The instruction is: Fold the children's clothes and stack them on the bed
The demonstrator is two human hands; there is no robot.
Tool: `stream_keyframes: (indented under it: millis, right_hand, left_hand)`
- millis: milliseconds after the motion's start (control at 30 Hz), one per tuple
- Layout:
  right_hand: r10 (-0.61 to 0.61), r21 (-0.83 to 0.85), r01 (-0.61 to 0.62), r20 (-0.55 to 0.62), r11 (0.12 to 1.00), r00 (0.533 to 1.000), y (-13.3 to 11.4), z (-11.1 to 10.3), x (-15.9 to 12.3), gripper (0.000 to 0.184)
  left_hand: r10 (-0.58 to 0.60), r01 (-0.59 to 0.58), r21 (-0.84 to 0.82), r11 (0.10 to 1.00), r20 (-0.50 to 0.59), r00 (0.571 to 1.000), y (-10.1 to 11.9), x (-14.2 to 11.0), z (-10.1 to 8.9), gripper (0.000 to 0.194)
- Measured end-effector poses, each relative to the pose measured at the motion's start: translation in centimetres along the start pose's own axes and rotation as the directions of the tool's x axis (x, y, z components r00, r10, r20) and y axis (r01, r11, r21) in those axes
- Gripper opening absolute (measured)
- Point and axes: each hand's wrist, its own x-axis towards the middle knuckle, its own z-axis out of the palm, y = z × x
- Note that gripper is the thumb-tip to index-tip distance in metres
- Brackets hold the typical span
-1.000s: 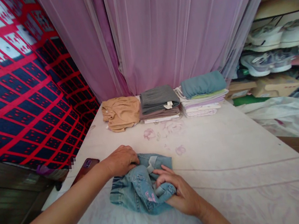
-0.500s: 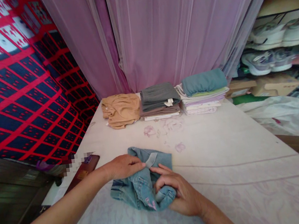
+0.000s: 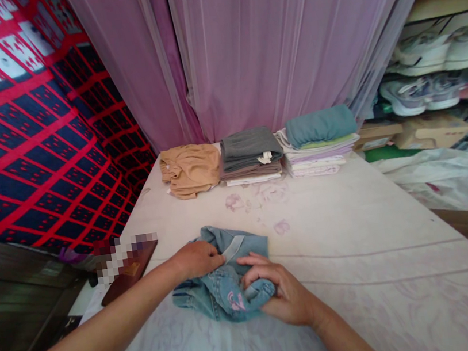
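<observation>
Right hand (image 3: 284, 299): grip closed over a bunched fold of the denim garment (image 3: 225, 281); left hand (image 3: 197, 258): fingers pinching its upper edge near the pale waistband; garment lies crumpled between both hands at the near end of the bed (image 3: 356, 239). Risk, as judged: the thick bunch under the right grip may spring open if pressure eases; uneven layers would leave a lumpy fold. Phone (image 3: 129, 270) sits just left of the left forearm; a sweep of the arm could knock it off the edge. Folded stacks (image 3: 253, 158) well apart, by the curtain (image 3: 263, 43).
</observation>
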Motion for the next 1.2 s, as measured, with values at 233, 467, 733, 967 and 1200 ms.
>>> stream_keyframes:
  millis: [233,467,733,967,1200]
  right_hand:
    - [0.105,0.206,-0.084,-0.093,0.975,0.99,1.2,-0.2,0.2,0.026]
    - [0.331,0.431,-0.22,-0.2,0.875,0.922,2.4,-0.3,0.3,0.026]
    - [0.428,0.328,-0.309,-0.404,0.893,0.808,4.0,-0.5,1.7,0.036]
    - [0.441,-0.176,-0.603,-0.529,0.778,0.725,4.7,-1.2,2.2,0.041]
    - [0.524,-0.369,-0.671,-0.428,0.643,0.737,3.5,-2.7,2.2,0.033]
  left_hand:
    - [0.073,-0.076,-0.068,0.995,-0.056,0.996,-1.1,-0.4,-1.3,0.043]
    - [0.365,-0.18,-0.677,0.713,0.14,0.92,-6.1,-2.4,-2.5,0.069]
    - [0.084,-0.127,-0.406,0.905,-0.121,0.989,-5.8,0.2,-1.4,0.051]
    - [-0.111,0.097,-0.066,0.993,-0.252,0.961,-5.2,3.4,-1.8,0.052]
    - [0.008,-0.009,-0.012,1.0,-0.144,0.989,-5.0,4.2,-1.6,0.044]
